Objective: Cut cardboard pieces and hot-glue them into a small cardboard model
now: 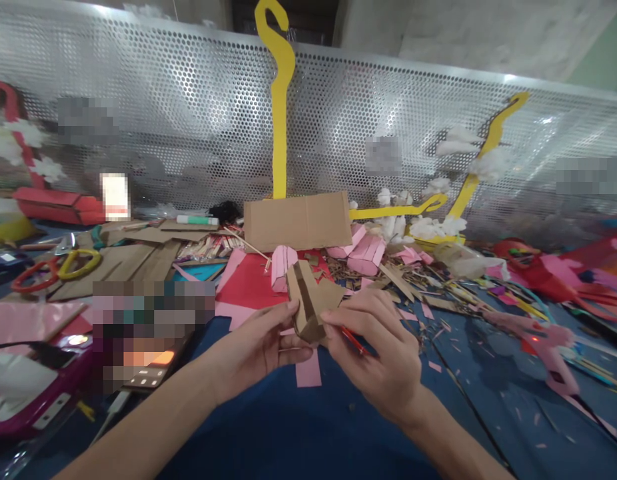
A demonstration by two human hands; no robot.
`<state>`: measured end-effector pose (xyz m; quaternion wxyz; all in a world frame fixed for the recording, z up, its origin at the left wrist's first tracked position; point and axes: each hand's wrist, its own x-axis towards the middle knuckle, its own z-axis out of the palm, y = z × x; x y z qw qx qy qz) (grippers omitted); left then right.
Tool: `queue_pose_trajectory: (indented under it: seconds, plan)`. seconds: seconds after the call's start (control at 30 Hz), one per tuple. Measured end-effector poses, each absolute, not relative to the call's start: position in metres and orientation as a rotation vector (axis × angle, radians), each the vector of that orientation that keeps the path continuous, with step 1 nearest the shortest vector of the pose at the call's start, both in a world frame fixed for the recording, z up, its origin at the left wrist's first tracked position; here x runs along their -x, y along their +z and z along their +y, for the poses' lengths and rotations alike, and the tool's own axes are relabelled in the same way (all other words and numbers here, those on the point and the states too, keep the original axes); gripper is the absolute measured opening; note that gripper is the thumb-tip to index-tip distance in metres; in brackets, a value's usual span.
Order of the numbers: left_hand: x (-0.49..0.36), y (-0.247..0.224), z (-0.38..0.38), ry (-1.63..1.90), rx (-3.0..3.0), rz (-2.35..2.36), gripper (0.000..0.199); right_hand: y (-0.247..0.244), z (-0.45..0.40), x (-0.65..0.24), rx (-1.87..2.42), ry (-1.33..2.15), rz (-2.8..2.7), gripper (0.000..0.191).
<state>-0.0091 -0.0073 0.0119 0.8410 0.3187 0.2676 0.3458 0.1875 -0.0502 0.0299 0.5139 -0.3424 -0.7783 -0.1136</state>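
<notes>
A small folded piece of brown cardboard (pixel 321 293), shaped like an open box, is held up between my hands. My left hand (pixel 261 343) grips its left side, thumb on the near edge and fingers curled beneath. With thumb and fingertips, my right hand (pixel 381 350) pinches the lower right corner. A red pen or pencil (pixel 356 341) is also tucked in the right hand's fingers; its tip is hidden. Just behind the cardboard stands a pink paper piece (pixel 283 267) with drawn lines, and a pink strip (pixel 308 369) lies below on the blue table.
A larger cardboard box (pixel 298 221) stands ahead near a tall yellow hook (pixel 282 127). On the right lies a pink glue gun (pixel 543 347) with its cord. Scissors (pixel 78 265), a lit phone (pixel 156 363) and a purple power strip (pixel 33 393) are at left. Scraps litter the table.
</notes>
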Motion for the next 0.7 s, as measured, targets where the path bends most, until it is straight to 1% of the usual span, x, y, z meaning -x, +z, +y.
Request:
queue_pose_trajectory:
  seconds: [0.23,0.4,0.5,0.6,0.7]
  plan:
    - [0.011,0.011,-0.008,0.729,-0.677,0.584,0.031,0.029,-0.051,-0.187,0.825,-0.283,-1.875,0.027]
    - [0.011,0.011,-0.005,0.763,-0.680,0.593,0.025,0.026,-0.050,-0.187,0.828,-0.298,-1.868,0.024]
    - [0.009,0.010,-0.003,0.788,-0.724,0.637,0.029,0.025,-0.050,-0.186,0.844,-0.317,-1.846,0.022]
    - [0.008,0.007,0.001,0.907,-0.895,0.752,0.036,0.028,-0.059,-0.183,0.851,-0.361,-1.855,0.025]
    - [0.011,0.003,0.007,1.070,-1.312,0.875,0.039,0.033,-0.079,-0.180,0.871,-0.346,-1.980,0.022]
